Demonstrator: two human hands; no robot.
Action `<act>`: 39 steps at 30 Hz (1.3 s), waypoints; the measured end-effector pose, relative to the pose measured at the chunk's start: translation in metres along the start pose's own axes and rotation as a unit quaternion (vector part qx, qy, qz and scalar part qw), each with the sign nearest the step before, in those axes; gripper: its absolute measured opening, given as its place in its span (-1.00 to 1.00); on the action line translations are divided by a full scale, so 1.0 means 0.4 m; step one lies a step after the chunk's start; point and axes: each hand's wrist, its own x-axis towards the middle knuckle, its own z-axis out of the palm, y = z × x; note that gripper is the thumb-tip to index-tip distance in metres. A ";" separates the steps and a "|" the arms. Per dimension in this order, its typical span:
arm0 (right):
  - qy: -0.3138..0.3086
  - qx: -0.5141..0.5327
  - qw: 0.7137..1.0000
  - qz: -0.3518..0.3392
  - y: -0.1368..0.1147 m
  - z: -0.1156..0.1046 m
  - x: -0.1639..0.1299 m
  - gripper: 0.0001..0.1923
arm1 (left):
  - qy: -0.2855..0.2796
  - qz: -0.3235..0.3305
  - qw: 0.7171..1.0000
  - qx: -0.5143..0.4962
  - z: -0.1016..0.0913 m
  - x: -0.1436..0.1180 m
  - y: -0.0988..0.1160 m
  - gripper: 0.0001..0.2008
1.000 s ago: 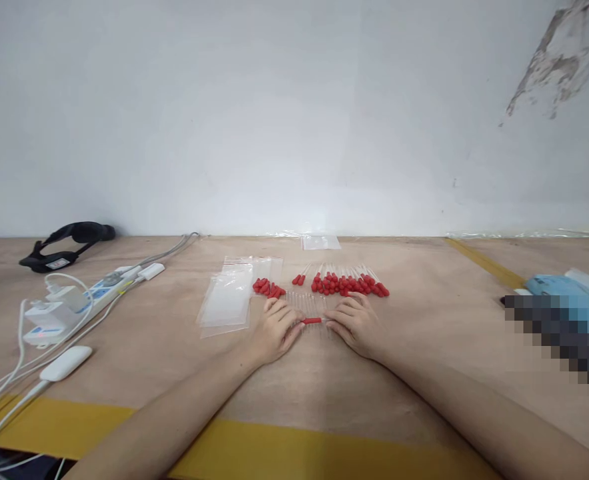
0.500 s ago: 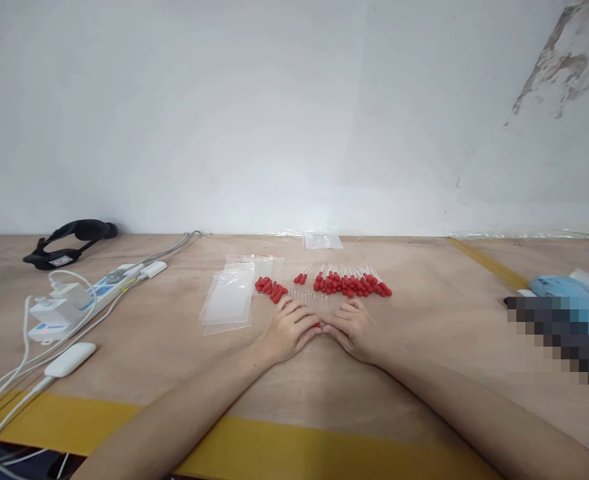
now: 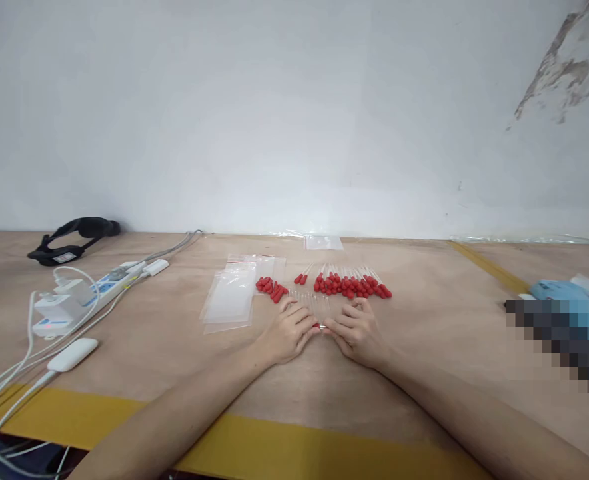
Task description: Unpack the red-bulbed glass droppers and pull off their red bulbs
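My left hand is closed, its thumb and fingers pinching a red rubber bulb that mostly hides behind them. Facing it, my right hand pinches a thin clear glass tube, which shows in the narrow gap between the two hands and meets the bulb. Just beyond the fingertips lie several loose glass tubes. Loose red bulbs form a small pile past my left hand. Farther off, a row of glass droppers with red bulbs lies with tubes pointing to the wall; two similar droppers lie apart.
Clear plastic bags overlap left of the bulbs, and another bag lies by the wall. On the left are a power strip with cables, a white device and a black headset strap. A blue pack sits right.
My right hand has drawn slightly to the right, so a short length of glass tube now shows between the hands. My left hand has hardly moved; the view has shifted a little.
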 end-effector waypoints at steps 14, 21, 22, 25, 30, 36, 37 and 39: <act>0.026 -0.056 0.992 -0.110 0.026 -0.019 -0.023 -0.84 | -0.029 -0.003 0.999 -0.026 -0.007 -0.003 -0.001 -0.81; -0.036 0.027 0.996 -0.073 0.030 -0.032 -0.030 -0.71 | -0.024 0.007 1.000 -0.016 -0.009 -0.005 0.005 -0.81; -0.039 0.041 0.996 -0.069 0.032 -0.033 -0.032 -0.70 | -0.024 0.007 1.000 -0.018 -0.010 -0.007 0.006 -0.81; -0.040 0.055 0.995 -0.066 0.045 -0.038 -0.043 -0.70 | -0.025 -0.007 0.999 -0.023 -0.017 -0.020 -0.003 -0.80; 0.010 0.059 0.997 0.056 0.068 -0.024 -0.054 -0.76 | 0.026 -0.145 0.989 -0.026 -0.059 -0.042 -0.066 -0.79; -0.006 0.090 0.978 0.189 0.059 0.025 -0.051 -0.70 | 0.020 -0.291 0.957 0.012 -0.102 -0.058 -0.125 -0.76; -0.009 0.091 0.976 0.197 0.058 0.027 -0.051 -0.68 | 0.002 -0.311 0.950 0.021 -0.105 -0.061 -0.127 -0.73; -0.011 0.090 0.973 0.213 0.060 0.028 -0.053 -0.67 | -0.029 -0.342 0.939 0.024 -0.110 -0.063 -0.125 -0.71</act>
